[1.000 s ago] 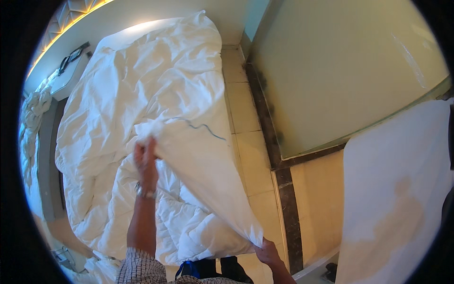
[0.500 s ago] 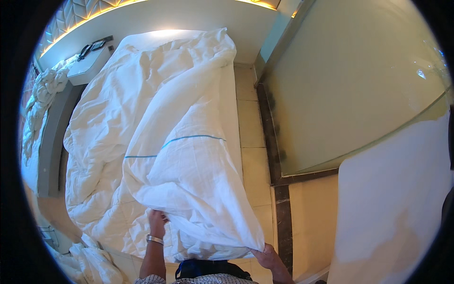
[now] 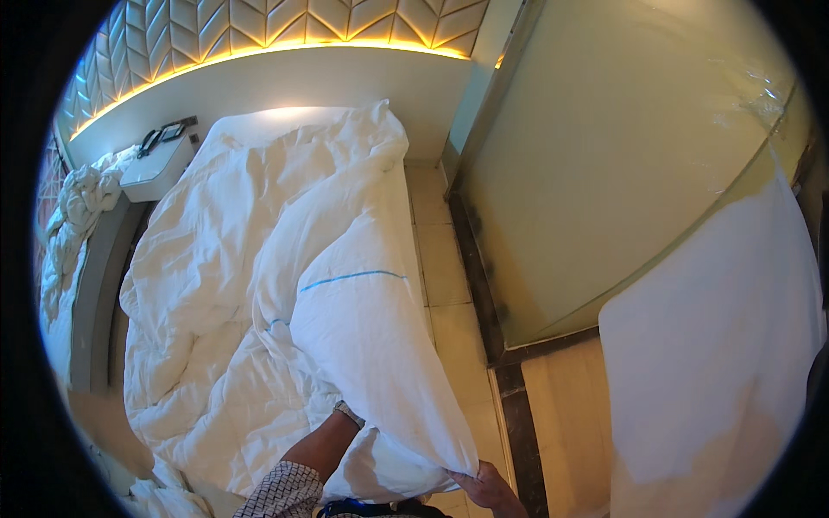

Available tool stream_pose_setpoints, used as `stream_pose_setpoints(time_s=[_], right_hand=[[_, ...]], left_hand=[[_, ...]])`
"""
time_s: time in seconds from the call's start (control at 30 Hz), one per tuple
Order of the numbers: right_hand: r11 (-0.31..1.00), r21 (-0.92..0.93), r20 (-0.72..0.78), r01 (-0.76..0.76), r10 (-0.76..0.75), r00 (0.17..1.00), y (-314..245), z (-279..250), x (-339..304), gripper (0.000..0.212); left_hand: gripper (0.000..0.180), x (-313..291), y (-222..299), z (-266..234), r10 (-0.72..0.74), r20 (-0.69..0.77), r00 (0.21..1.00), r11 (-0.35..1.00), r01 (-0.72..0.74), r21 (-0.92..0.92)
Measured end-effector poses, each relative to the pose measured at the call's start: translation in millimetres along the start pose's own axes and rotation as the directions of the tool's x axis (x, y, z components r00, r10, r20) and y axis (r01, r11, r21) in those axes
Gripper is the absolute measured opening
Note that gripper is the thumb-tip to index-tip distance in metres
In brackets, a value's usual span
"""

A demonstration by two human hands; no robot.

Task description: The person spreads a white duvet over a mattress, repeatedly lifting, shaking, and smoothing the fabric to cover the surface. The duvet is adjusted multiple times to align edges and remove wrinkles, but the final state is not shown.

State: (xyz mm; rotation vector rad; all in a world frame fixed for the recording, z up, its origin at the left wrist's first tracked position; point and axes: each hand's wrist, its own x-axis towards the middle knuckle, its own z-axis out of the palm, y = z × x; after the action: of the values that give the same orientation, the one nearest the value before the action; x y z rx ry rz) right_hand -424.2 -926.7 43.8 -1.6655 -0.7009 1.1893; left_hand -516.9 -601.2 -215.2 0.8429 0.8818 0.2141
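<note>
Right hand grip clamped on white duvet cover corner, left hand hidden beneath cover, grip untellable, tiled floor strip alongside.

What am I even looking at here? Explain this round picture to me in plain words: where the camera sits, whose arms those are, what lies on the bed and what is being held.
The picture comes from a wide fisheye camera worn on a person's head, looking down, so straight edges bend near the rim. No machine is here: the arms entering from the lower edge are the person's own. The left hand, with a wristwatch, is mostly hidden, reaching in under a white cover with a thin blue line. The right hand pinches that cover's lower corner. It is draped over a crumpled white duvet on the bed. Beyond the bed stand a lit padded headboard wall and a bedside table. On the right are a tiled floor and a frosted glass wall.
</note>
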Motion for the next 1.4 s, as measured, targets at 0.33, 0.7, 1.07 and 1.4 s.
stream_pose_setpoints(time_s=[0.33,0.7,1.07,1.4], right_hand=[[0.99,0.14,-0.083,-0.004,0.016,0.996,-7,-12,-9,0.029],[0.999,-0.028,-0.022,-0.021,0.021,1.0,-15,2,-13,0.033],[0.996,-0.07,0.125,0.046,-0.037,0.992,-16,5,16,0.033],[0.936,-0.302,0.223,0.181,-0.115,0.968,26,53,-50,0.045]], left_hand=[[0.041,3,80,-8,0.106,-0.079,0.991,0.975,-0.119,-0.186],[0.042,3,17,-1,-0.019,-0.081,0.997,0.977,0.001,-0.213],[0.043,-3,283,44,0.553,-0.073,0.83,0.754,-0.535,-0.381],[0.044,2,168,39,0.248,-0.051,0.967,0.968,-0.247,0.036]])
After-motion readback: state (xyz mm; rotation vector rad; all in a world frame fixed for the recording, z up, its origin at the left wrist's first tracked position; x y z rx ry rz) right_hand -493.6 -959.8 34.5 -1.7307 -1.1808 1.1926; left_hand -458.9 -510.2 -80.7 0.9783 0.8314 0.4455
